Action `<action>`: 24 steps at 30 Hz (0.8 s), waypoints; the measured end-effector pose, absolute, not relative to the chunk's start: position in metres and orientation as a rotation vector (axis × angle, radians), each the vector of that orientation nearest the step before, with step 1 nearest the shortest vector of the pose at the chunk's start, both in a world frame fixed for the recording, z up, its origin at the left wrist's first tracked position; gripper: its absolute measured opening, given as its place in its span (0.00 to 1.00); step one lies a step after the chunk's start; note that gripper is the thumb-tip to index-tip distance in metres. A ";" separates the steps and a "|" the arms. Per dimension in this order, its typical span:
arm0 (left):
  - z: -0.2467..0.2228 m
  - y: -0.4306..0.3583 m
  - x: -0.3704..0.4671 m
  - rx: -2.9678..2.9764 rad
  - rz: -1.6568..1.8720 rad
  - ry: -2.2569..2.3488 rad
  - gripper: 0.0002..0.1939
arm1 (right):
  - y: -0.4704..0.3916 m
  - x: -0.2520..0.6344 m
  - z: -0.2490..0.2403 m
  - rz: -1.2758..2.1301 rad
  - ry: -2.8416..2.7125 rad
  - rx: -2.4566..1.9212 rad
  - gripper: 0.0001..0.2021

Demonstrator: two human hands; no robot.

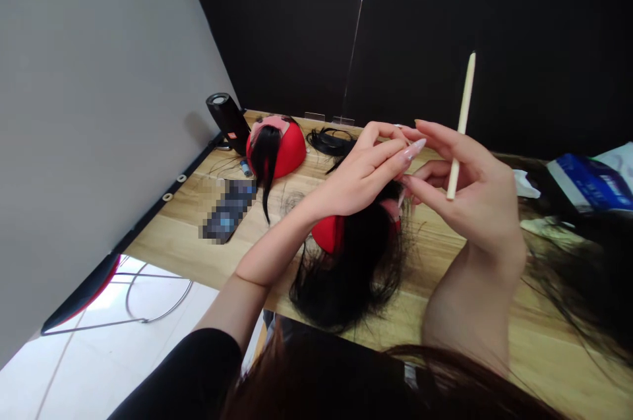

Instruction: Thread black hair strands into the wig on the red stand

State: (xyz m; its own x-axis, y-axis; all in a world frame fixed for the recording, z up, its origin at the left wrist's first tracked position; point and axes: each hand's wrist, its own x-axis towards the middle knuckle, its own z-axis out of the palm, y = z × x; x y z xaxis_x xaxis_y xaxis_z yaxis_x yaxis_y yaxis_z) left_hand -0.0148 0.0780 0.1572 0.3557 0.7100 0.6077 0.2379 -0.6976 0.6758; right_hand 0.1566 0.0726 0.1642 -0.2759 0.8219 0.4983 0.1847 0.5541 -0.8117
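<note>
Here, we hold a pale stick (463, 110), slightly tilted, in the grip of our right hand (477, 192), its fingertips close against our left hand (363, 173), whose grip we cannot make out, above black hair (366, 248) on the nearer red form (326, 234) on the desk (173, 225).

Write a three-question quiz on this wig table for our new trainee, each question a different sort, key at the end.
1. True or false: the black cylinder is beside the far red cap.

2. Which hand has the pale stick?
A) left
B) right
C) both
D) neither

3. Fill in the colour: the hair hanging over the near red cap is ____.

Key:
1. True
2. B, the right hand
3. black
</note>
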 end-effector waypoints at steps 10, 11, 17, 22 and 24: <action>0.157 0.082 -0.017 2.246 1.207 0.874 0.18 | 0.075 0.146 0.159 0.743 -1.694 -0.818 0.19; 0.156 0.082 -0.017 2.253 1.202 0.866 0.18 | 0.076 0.145 0.159 0.761 -1.694 -0.802 0.18; 0.156 0.082 -0.019 2.276 1.240 0.823 0.18 | 0.080 0.149 0.160 0.725 -1.647 -0.781 0.10; 0.162 0.077 -0.021 2.285 1.200 1.002 0.16 | 0.080 0.153 0.162 0.687 -1.573 -0.796 0.06; 0.165 0.075 -0.021 2.268 1.171 1.120 0.16 | 0.080 0.153 0.162 0.670 -1.579 -0.806 0.06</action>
